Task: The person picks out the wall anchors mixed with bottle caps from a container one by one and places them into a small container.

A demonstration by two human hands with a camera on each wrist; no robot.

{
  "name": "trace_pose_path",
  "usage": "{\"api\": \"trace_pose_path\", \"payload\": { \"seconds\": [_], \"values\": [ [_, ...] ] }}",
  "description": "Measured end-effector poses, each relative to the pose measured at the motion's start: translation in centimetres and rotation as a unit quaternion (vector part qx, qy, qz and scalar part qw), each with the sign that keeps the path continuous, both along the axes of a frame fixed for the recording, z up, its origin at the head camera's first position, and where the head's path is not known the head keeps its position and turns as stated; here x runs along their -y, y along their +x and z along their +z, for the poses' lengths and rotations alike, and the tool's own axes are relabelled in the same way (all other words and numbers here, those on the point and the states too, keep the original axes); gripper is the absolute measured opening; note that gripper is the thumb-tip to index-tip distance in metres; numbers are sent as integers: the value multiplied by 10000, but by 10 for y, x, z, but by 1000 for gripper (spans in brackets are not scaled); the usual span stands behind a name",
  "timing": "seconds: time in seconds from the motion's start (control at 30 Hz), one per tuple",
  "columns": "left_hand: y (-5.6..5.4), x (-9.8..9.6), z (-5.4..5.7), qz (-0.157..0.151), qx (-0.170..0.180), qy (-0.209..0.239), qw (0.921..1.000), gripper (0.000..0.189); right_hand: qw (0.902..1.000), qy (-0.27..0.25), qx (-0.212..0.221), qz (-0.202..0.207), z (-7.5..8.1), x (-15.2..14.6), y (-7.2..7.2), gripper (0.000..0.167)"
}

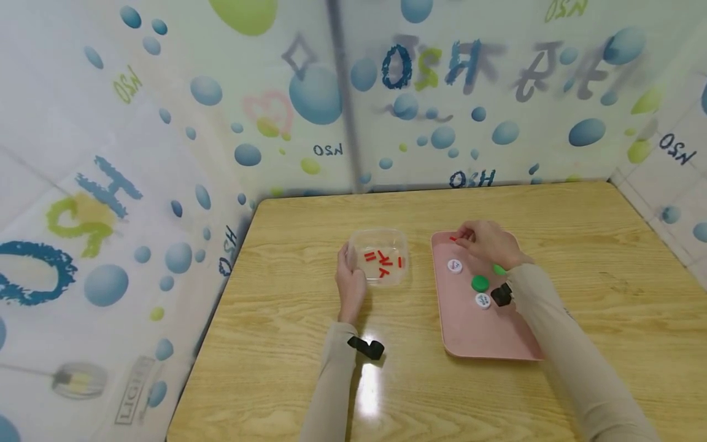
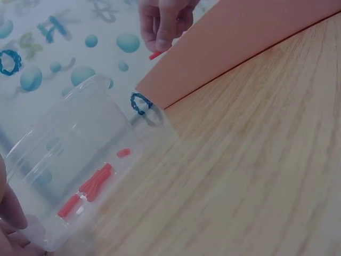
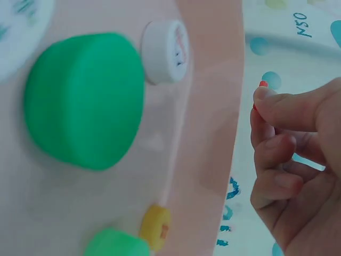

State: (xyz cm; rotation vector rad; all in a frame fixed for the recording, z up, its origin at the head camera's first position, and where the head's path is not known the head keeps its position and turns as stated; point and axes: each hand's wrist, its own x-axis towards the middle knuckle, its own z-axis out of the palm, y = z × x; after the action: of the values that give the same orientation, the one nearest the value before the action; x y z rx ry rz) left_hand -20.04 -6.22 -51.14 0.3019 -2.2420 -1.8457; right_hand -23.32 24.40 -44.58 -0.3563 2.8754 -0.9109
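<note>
My left hand (image 1: 351, 283) grips the left side of a clear plastic container (image 1: 378, 282) standing on the table. Several short red sticks (image 1: 383, 258) lie scattered on its floor; the left wrist view shows red sticks (image 2: 96, 183) through the clear wall. Over the far left corner of a pink tray (image 1: 469, 336), my right hand (image 1: 488, 242) pinches one small red stick (image 3: 263, 84) between thumb and forefinger. In the right wrist view that hand is beyond the tray's rim, with the stick's end poking out above the thumb.
On the tray lie a green cap (image 1: 480, 283), a white printed cap (image 1: 455, 266) and another white cap (image 1: 483, 301). A second green cap (image 1: 499, 269) is partly covered by the right arm. A yellow piece (image 3: 156, 228) shows in the right wrist view. Patterned walls enclose the wooden table (image 1: 265, 344).
</note>
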Motion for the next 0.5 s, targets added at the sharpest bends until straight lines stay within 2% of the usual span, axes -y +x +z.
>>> {"api": "trace_pose_path", "payload": {
  "seconds": [0.2,0.5],
  "values": [
    [0,1,-1,27,-15,5,10000,75,9995,-194,-92,251,1,9,-5,17],
    [-3,2,-3,8,-27,50,10000,76,9992,-217,-111,305,3,22,-8,16]
  ]
}}
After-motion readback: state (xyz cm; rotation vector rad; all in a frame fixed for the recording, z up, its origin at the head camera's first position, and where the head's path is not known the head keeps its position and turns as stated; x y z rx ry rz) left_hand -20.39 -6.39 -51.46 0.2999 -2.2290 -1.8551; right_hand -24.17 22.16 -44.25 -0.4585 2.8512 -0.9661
